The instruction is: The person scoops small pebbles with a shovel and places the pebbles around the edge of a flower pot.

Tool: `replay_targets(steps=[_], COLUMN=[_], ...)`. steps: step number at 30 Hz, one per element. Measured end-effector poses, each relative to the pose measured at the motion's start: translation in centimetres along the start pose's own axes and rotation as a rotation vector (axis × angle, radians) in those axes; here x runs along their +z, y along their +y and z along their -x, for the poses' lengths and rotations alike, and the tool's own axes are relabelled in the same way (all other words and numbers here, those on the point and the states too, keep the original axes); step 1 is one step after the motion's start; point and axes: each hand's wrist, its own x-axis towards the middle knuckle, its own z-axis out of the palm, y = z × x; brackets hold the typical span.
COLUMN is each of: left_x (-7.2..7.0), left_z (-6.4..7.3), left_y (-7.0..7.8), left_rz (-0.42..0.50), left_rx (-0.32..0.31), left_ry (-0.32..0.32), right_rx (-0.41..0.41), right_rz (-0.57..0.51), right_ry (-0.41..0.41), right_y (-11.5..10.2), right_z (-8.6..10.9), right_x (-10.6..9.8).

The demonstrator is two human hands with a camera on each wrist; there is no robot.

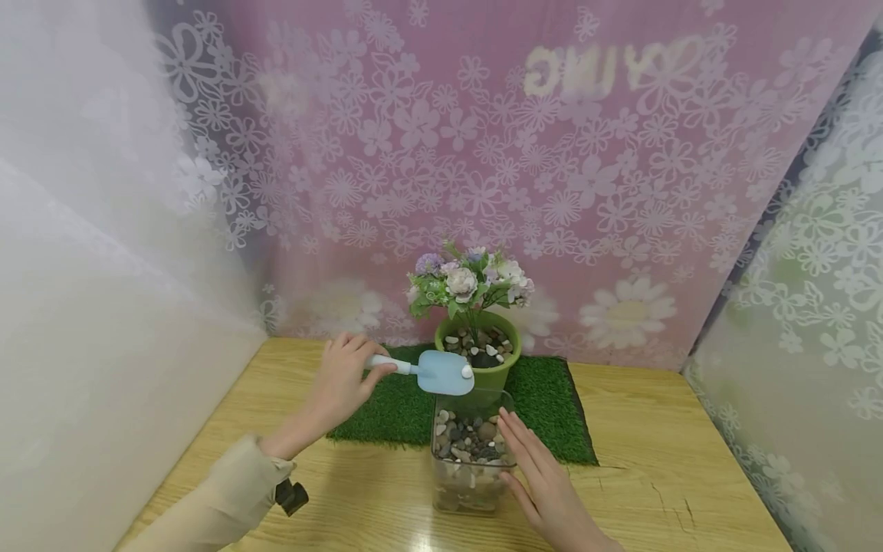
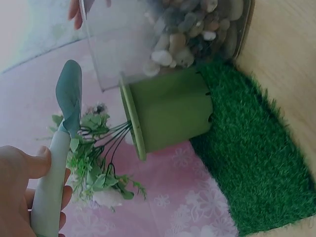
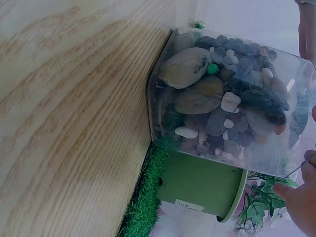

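My left hand (image 1: 343,381) grips the white handle of a small garden trowel (image 1: 439,376). The light-blue blade carries a white pebble (image 1: 467,372) near its tip, over the far rim of a clear square container (image 1: 466,498). Mixed grey, brown and white stones (image 3: 237,111) partly fill that container. Along its right side my right hand (image 1: 545,479) rests with straight fingers, the fingertips at the rim. Just behind stands a green flowerpot (image 2: 170,111) with pebbles inside and artificial flowers (image 1: 461,284) rising from it; the trowel blade overlaps the pot's left side in the head view.
A strip of artificial grass (image 1: 552,406) lies under the pot, on a wooden table (image 1: 655,429). Pink floral curtain (image 1: 483,169) hangs close behind the flowers. Pale sheeting (image 1: 117,230) encloses the left, and patterned sheeting (image 1: 814,368) the right.
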Motion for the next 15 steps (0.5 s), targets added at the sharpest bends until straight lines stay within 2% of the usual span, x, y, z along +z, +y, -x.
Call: replay_targets(steps=[5, 9, 15], left_x=[0.2, 0.6, 1.9], left_z=[-1.6, -3.1, -5.2], left_y=[-0.6, -0.8, -0.7], left_rz=[-0.034, -0.100, -0.219], left_rx=[-0.040, -0.063, -0.039], left_ry=[-0.008, -0.045, -0.107], right_rx=[0.007, 0.019, 0.034], right_rz=[0.004, 0.013, 0.015], right_ry=[-0.006, -0.018, -0.025], right_y=[0.0, 0.0, 0.0], right_z=[0.0, 0.2, 0.2], right_x=[-0.1, -0.1, -0.1])
